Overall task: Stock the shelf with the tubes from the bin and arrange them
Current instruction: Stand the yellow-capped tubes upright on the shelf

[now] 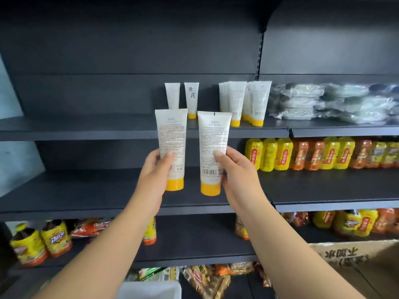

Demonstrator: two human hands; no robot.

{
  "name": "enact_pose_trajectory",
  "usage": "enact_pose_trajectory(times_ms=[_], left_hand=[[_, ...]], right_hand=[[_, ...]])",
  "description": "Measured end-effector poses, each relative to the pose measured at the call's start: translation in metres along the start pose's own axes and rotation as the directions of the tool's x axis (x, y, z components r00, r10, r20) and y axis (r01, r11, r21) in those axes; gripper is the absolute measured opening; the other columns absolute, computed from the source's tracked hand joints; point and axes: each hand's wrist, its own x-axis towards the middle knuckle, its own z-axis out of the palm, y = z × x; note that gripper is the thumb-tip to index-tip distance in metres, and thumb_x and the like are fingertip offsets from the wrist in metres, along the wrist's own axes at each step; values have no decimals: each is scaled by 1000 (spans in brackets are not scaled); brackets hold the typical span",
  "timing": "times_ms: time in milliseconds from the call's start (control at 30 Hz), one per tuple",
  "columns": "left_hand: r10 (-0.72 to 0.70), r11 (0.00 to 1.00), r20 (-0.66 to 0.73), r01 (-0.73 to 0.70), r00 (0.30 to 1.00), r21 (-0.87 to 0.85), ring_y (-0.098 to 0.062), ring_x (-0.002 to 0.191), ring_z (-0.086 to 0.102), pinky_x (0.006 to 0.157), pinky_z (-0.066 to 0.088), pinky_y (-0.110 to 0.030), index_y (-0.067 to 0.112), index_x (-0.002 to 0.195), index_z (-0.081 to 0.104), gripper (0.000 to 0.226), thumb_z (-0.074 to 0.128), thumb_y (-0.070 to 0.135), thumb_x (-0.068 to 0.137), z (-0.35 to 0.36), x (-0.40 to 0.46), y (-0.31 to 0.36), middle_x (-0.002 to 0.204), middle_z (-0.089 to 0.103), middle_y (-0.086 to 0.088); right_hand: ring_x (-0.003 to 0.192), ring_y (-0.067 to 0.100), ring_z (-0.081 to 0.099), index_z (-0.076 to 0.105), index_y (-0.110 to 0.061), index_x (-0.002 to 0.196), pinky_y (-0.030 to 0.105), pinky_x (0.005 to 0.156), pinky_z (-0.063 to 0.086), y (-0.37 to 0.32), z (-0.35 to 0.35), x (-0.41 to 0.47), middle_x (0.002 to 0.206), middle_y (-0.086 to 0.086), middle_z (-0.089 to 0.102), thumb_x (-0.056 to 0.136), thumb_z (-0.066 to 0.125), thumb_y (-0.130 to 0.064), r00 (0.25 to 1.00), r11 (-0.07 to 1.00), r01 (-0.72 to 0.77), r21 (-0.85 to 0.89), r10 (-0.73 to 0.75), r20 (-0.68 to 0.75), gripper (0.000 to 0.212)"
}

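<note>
Upright, cap-down, two white tubes with yellow caps show printed backs: left hand grips the left tube, right hand the right tube.

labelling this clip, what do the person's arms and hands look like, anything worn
Both arms are bare up to the frame edge: no sleeves show. The left hand and right hand wear no gloves, and no rings, watch or bracelets are visible. The fingers have short, unpainted nails.
</note>
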Motion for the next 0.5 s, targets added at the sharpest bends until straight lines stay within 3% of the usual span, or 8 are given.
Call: enact_pose_trajectory(times_ms=[267, 400, 500], left_hand=[[85, 988, 12, -86, 996, 127, -15, 102, 63, 95, 48, -42, 21, 115, 56, 28, 58, 26, 87, 0, 41, 19, 107, 66, 6], [122, 983, 1, -121, 993, 141, -16, 106, 62, 98, 46, -46, 24, 108, 59, 21, 60, 22, 87, -5, 84, 16, 109, 66, 6], [146, 985, 5, -146, 989, 94, -13, 97, 63, 97, 47, -43, 27, 99, 61, 14, 56, 16, 90, -4, 130, 9, 101, 66, 8]], right_hand=[[77, 5, 69, 66, -21, 95, 25, 75, 54, -17, -24, 46, 86, -8, 73, 94, 48, -8, 999, 996, 42, 73, -43, 5, 22], [73, 2, 68, 66, -22, 94, 23, 71, 55, -12, -27, 89, 82, -11, 72, 95, 47, -9, 998, 997, 66, 37, -66, 14, 23], [74, 3, 67, 65, -21, 92, 22, 71, 53, -3, -23, 138, 86, -8, 70, 95, 46, -8, 995, 996, 94, -6, -94, 27, 23]])
